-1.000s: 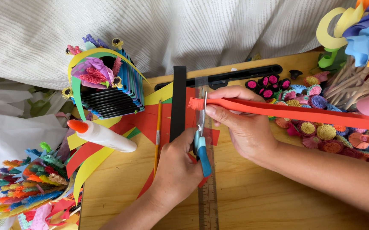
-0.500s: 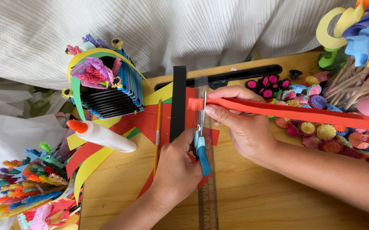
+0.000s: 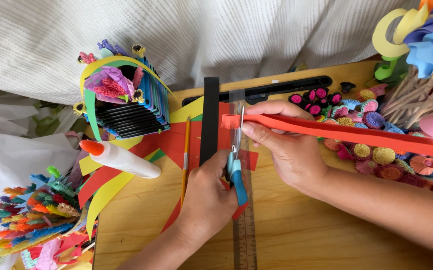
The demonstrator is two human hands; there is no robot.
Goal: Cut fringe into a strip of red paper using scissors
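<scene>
My left hand (image 3: 207, 196) grips a pair of small blue-handled scissors (image 3: 236, 165), blades pointing away from me. The blades sit at the fringed end of a long red paper strip (image 3: 341, 132). My right hand (image 3: 281, 145) pinches that strip near its left end, thumb below and fingers on top. The strip runs off to the right over the paper flowers. Both hands work above a clear ruler (image 3: 245, 227) and red paper sheets (image 3: 179, 140) on a wooden board (image 3: 296, 235).
A white glue bottle (image 3: 121, 159) with an orange cap lies at the left, beside a pencil (image 3: 184, 160) and a black strip (image 3: 209, 120). A black-slatted paper basket (image 3: 126, 107) stands behind. Quilled paper flowers (image 3: 371, 150) fill the right; fringed paper pieces (image 3: 26, 215) pile at lower left.
</scene>
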